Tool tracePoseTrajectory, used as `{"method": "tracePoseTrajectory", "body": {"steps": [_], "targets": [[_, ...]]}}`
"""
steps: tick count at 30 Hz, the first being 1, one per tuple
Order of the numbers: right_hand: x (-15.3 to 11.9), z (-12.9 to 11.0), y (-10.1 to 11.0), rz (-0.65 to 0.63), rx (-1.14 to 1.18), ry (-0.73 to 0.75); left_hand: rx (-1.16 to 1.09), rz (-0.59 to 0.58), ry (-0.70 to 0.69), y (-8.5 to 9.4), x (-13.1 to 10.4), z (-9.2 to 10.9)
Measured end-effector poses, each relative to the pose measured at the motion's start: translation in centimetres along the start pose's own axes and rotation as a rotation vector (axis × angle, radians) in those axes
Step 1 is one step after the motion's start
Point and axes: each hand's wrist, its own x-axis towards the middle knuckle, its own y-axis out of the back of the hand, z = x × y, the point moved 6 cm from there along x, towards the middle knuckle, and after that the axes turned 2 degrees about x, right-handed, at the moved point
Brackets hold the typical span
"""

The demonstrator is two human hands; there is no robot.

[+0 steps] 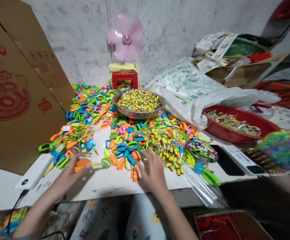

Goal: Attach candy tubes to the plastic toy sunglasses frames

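My left hand (78, 168) is closed around an orange plastic piece (82, 165), from which a yellow-and-white strip points right. My right hand (152, 168) has its fingers apart at the near edge of the pile of yellow wrapped candies (168, 146), close to an orange piece (134, 174) on the white table (105, 186). Blue, green and orange plastic pieces (125, 146) lie heaped between and beyond the hands. Behind them a metal bowl (138, 115) holds more small yellow candies.
A cardboard box (22, 90) and a white power bank (35, 171) stand left. At right are a small bowl of beads (202, 150), a phone (227, 161), a red basin (240, 125) and a plastic bag (192, 90). A pink fan (126, 38) spins behind a red stool (125, 77).
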Motion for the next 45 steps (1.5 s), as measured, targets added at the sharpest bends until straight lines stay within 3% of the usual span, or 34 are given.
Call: {"method": "tracePoseTrajectory", "body": {"steps": [2,5,7,8,9,11,14,16,18,19,21,24,27,37,45], "targets": [[3.7,4.2,2.2,0.108,-0.058,-0.101,0.105,0.199,-0.087,4.1,3.4,0.0],[8.7,9.0,3.0,0.085,-0.111,-0.221,0.235,0.434,-0.169,8.4,7.9,-0.1],[10.8,10.8,2.2,0.018,-0.105,-0.284,0.359,0.551,-0.202,9.2,9.3,0.2],[11.3,11.2,1.7,-0.009,-0.101,-0.286,0.421,0.590,-0.239,8.7,9.3,0.7],[11.4,11.4,1.1,-0.036,-0.096,-0.282,0.476,0.599,-0.293,7.5,8.8,1.3],[11.0,11.4,0.2,-0.070,-0.087,-0.262,0.528,0.547,-0.442,3.0,6.3,2.7],[9.4,11.1,-0.4,-0.059,-0.091,-0.241,0.508,0.264,-0.632,-7.6,0.5,4.0],[8.3,10.8,-0.5,-0.046,-0.095,-0.226,0.474,0.024,-0.739,-15.0,-3.5,4.8],[7.4,10.5,-0.4,-0.051,-0.094,-0.201,0.403,-0.274,-0.871,-21.5,-6.8,6.0],[7.0,10.2,-0.3,-0.059,-0.091,-0.185,0.366,-0.406,-0.926,-23.8,-7.8,6.6],[6.1,9.6,-0.1,-0.076,-0.085,-0.150,0.306,-0.582,-0.990,-26.9,-8.6,7.8],[4.9,8.6,0.2,-0.094,-0.065,-0.101,0.274,-0.687,-1.015,-28.7,-7.6,8.5],[3.8,7.7,0.4,-0.090,-0.040,-0.077,0.277,-0.724,-1.011,-29.3,-6.7,8.1],[-0.1,5.0,-0.3,-0.064,0.046,-0.062,0.311,-0.638,-0.941,-29.0,-7.1,8.4],[-0.8,5.2,0.3,-0.086,0.182,-0.010,0.375,-0.598,-0.960,-29.1,-7.1,8.2]]}}
